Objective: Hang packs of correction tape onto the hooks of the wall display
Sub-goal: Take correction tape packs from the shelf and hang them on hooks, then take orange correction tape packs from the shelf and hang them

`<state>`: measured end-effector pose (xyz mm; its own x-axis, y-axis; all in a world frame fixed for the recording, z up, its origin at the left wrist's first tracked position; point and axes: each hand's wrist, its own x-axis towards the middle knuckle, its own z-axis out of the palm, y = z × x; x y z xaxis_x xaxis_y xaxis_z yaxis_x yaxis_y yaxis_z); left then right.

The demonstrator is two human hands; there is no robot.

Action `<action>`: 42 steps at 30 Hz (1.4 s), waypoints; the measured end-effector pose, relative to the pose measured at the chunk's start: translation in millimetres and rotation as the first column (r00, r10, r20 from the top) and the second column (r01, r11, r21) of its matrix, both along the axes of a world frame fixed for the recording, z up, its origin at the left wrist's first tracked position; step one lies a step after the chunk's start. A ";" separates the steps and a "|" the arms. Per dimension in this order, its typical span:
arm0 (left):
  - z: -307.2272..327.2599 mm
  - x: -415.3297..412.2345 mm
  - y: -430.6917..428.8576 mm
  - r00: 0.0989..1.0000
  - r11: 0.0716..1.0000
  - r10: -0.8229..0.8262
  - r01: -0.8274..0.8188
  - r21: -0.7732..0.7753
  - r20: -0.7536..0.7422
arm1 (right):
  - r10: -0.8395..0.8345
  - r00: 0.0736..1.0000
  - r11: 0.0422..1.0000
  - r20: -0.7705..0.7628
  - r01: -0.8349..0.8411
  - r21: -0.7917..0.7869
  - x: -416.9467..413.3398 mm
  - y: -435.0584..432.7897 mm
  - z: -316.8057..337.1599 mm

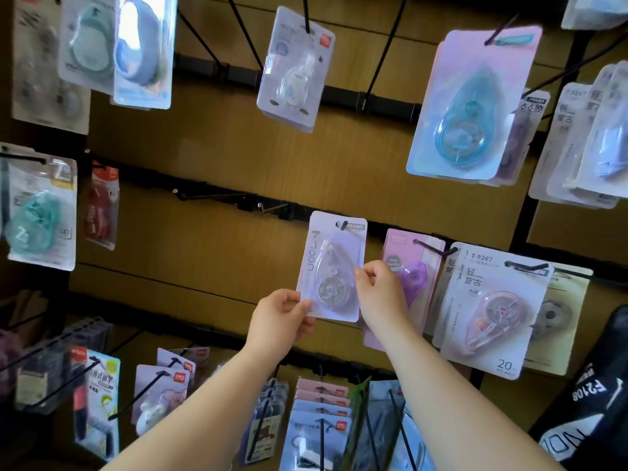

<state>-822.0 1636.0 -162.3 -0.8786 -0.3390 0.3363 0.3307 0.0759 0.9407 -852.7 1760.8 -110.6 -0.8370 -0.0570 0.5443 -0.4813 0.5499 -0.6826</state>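
Left grip [283, 316] pinches the lower left corner, and right grip [377, 290] pinches the right edge, of a clear pack [331, 266] held flat before the wall display. Its hang hole sits at the tip of a hook [342, 226], which appears to be just through it. To finish well, the person should keep the card level, slide it straight back along the hook, and release only once it hangs clear of the pink pack [413, 266] just beside it. Count: one pack in hand; two bare hooks [210, 196] on the same rail [244, 202] to the left; at least two loaded hooks to the right, their stacks too overlapped to count.
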 end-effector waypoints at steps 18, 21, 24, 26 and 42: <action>-85.0 116.8 -2.0 0.991 0.996 0.000 0.012 -0.088 0.136 | 0.190 0.919 0.981 0.346 -0.164 -0.103 71.3 13.7 -64.8; -118.7 138.2 -5.6 0.977 0.997 -0.009 0.024 -0.068 0.213 | 0.181 0.904 0.983 0.388 -0.162 -0.080 88.9 13.2 -94.3; -159.5 156.9 -8.7 0.961 0.999 0.005 0.007 -0.041 0.276 | 0.185 0.866 0.983 0.465 -0.169 -0.076 109.2 13.4 -135.8; -184.5 168.6 -9.9 0.949 0.997 0.039 -0.016 -0.075 0.313 | 0.186 0.833 0.982 0.521 -0.176 -0.068 120.2 15.3 -168.6; -390.3 142.1 -8.5 0.700 0.997 0.073 -0.074 -0.029 0.710 | -0.040 0.466 0.996 0.884 -0.047 0.070 82.8 32.1 -411.9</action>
<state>-679.9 1627.6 -552.6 -0.8288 -0.4127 -0.3778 -0.4421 0.0693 0.8943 -769.9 1792.9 -522.5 -0.8683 -0.0638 -0.4919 0.3526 0.6181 -0.7026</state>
